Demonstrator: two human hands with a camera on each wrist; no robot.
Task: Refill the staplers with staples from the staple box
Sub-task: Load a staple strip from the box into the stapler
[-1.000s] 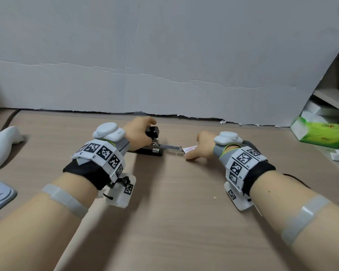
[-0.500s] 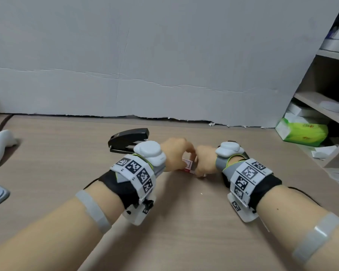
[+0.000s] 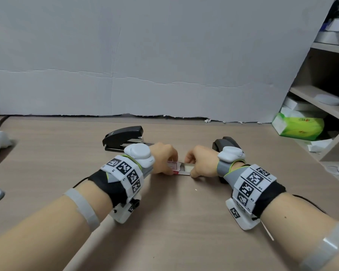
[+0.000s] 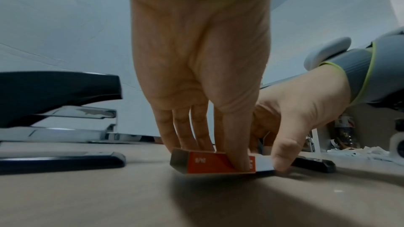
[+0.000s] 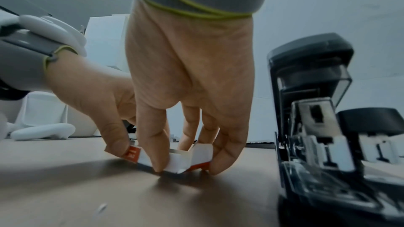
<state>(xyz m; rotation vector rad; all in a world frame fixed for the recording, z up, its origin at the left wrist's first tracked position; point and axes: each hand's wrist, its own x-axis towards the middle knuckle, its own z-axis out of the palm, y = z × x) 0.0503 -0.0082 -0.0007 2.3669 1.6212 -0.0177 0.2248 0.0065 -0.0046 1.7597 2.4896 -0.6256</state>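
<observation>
The staple box [image 4: 210, 162], a small red-and-white carton with its white inner tray slid partway out, lies flat on the wooden counter [image 3: 164, 222]. The left hand [image 3: 163, 157] has a pinching grip on the red sleeve; the right hand [image 3: 201, 160] pinches the tray end. Beyond the left grip stands a black stapler [image 3: 123, 137]; just right of the right grip, a second stapler [image 5: 317, 118].

I have both forearms angled inward, wrists low over the staple box [image 3: 173, 166]. My left hand [image 3: 163, 158] pinches its left end; my right hand [image 3: 201, 160] pinches its right end, fingertips pointing down.
</observation>
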